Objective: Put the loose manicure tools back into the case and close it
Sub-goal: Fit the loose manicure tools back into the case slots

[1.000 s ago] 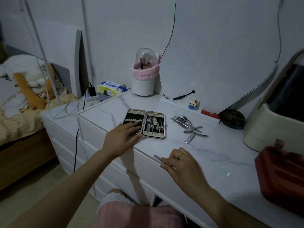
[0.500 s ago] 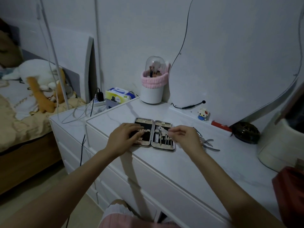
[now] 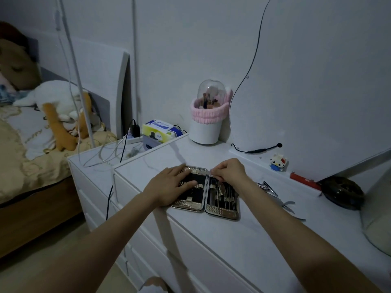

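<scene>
Right hand (image 3: 229, 173) now over open case (image 3: 222, 212), pinching tool; left hand (image 3: 171, 187) flat on it.

A domed brush holder (image 3: 206, 117) (pink-banded), a tissue pack (image 3: 159, 130) — a plush toy (image 3: 61, 106).

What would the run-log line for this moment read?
case: open on dresser | left hand: flat on left half | right hand: pinching thin tool at case's top edge | loose tools: remain right of case
</scene>
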